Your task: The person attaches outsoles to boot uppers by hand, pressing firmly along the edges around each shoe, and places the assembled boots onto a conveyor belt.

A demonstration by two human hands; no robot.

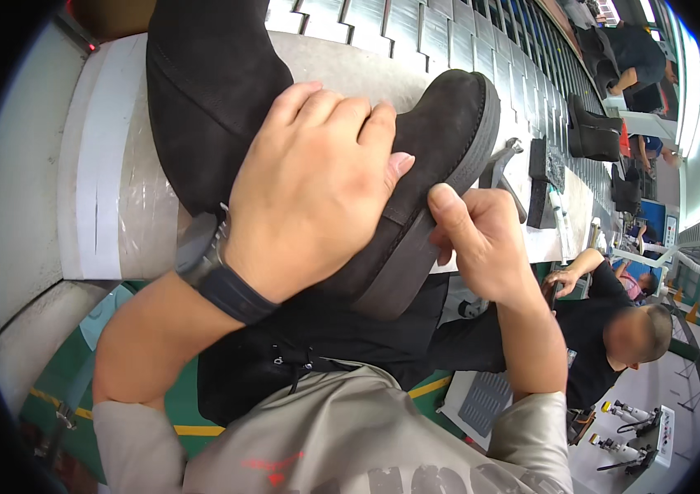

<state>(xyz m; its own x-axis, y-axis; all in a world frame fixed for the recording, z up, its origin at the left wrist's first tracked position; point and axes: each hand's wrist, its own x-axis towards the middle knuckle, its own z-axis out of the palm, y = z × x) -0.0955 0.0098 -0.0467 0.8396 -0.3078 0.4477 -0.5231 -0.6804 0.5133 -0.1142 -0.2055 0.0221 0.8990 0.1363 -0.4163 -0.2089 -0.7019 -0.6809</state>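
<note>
A dark suede-like ankle boot (449,111) lies on its side across the near edge of the work surface, its shaft toward the upper left and its toe toward the upper right. My left hand (317,185), with a dark watch on the wrist, is wrapped over the boot's ankle and instep. At the sole edge (399,276), my right hand (486,239) is closed, with the thumb pressed to the sole's rim and the other fingers curled beneath. What those curled fingers touch is partly hidden.
Beyond the boot runs a metal slat conveyor (416,37) with more dark boots (593,132) along it. Right of the toe lie a metal hand tool (502,165), a dark brush-like block (541,173) and a slim white tube (562,222). A co-worker in black (539,333) is close on my right.
</note>
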